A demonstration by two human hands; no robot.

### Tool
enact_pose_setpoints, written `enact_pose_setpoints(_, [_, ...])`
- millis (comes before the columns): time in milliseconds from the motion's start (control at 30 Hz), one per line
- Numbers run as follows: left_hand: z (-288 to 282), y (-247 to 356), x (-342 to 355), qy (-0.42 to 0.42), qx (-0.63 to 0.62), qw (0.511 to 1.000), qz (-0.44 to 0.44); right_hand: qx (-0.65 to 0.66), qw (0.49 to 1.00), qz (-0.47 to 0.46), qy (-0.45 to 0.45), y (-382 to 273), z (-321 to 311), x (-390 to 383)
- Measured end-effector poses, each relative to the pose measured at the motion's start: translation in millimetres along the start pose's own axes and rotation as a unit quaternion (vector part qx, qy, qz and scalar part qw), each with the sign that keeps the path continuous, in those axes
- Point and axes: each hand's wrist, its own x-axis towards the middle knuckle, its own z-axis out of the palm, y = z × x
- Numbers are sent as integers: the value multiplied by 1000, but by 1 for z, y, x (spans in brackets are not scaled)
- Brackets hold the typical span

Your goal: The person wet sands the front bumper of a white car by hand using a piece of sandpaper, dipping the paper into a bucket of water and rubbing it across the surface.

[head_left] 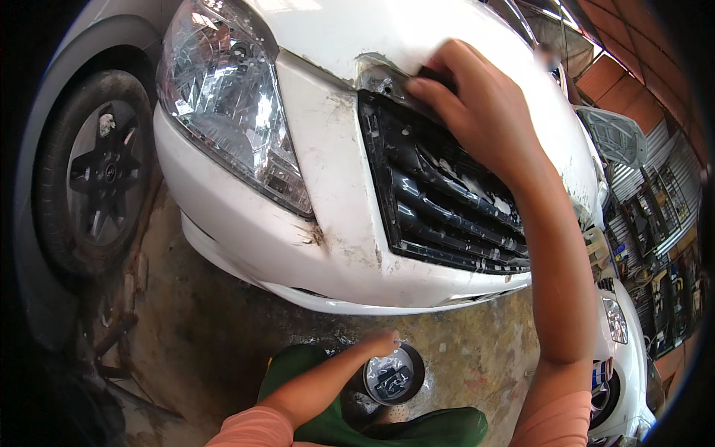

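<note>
My right hand is closed round a dark pad, largely hidden by my fingers, against the front edge of a white car's hood. Just below is a black grille with pale flaking marks; to its left are a clear headlight and a scuffed white bumper. Low in the view, my left hand is closed at the upper rim of a round pail, which holds greyish liquid and a dark object; what its fingers grip is too small to make out.
A grey vehicle with a black wheel stands close on the left, with rusty metal pieces by it. A stained concrete floor lies below. At right are another white car, an open panel and cluttered racks.
</note>
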Motion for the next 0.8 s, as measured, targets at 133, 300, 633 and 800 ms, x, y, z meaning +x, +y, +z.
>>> enact_pose_setpoints(133, [9,-18,10,12,10,1000,-13,-17,997,-53,48,-18,18,32])
enact_pose_setpoints(300, [19,-28,12,20,45,999,1,31,999,20,-2,-6,-2,3])
enact_pose_setpoints(633, [3,-19,3,8,32,999,1,66,998,11,-18,3,4,25])
enact_pose_setpoints(800, [3,-24,7,15,0,1000,7,60,990,56,-117,-15,3,62])
